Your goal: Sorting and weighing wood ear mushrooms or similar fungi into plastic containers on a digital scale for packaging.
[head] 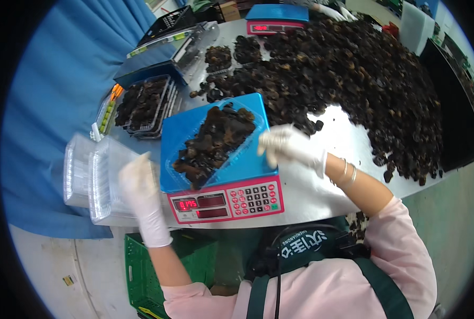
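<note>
A clear plastic tray of dark wood ear mushrooms lies diagonally on the blue platform of a digital scale, whose red display is lit. My right hand, in a whitish glove, is at the platform's right edge near the tray; it is blurred, and whether the fingers hold anything is unclear. My left hand, gloved too, is left of the scale, over the nested clear trays; its fingers look curled, and its grip cannot be made out. A large heap of the mushrooms spreads over the metal table.
Stacked filled trays stand behind the left hand, with two filled portions further back. A second scale is at the far edge, near another person's gloved hands. A green crate sits below the table; a blue curtain hangs left.
</note>
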Demonstrator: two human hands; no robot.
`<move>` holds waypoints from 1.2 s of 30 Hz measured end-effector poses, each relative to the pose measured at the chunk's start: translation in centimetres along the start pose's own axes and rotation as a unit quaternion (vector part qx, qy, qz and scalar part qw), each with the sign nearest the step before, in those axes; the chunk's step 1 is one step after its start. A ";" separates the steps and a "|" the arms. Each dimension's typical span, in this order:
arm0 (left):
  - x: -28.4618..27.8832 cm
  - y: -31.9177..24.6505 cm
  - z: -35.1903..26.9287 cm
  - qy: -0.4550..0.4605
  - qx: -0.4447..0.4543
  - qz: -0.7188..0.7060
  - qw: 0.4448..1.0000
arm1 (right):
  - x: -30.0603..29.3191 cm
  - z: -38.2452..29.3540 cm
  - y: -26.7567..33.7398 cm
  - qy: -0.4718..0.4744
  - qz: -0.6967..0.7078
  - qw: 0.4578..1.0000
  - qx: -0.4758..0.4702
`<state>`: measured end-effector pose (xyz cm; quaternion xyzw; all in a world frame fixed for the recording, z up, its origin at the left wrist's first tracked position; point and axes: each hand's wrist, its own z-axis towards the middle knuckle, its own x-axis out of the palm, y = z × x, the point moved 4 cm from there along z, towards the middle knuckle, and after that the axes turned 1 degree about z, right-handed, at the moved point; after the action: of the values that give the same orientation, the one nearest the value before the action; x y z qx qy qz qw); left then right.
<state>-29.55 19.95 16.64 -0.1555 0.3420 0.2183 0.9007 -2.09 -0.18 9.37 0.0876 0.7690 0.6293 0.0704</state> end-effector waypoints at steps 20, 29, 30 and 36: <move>3.5 -0.6 -4.6 0.164 -0.416 -0.420 0.790 | 5.8 6.0 2.1 0.004 0.079 0.992 0.094; 2.9 12.9 12.8 0.173 -0.374 -0.300 0.861 | 7.8 23.3 12.8 0.015 0.111 0.992 -0.055; 4.2 15.1 14.6 0.178 -0.391 -0.305 0.850 | 8.0 25.8 13.6 0.015 0.098 0.994 -0.051; 10.1 27.7 18.3 0.210 -0.455 -0.239 0.832 | 11.3 39.7 12.9 -0.008 0.068 0.994 -0.089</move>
<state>-26.65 54.44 19.23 -0.6668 0.3371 0.0887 0.6587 -3.86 42.76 14.14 0.1383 0.7017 0.6978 0.0410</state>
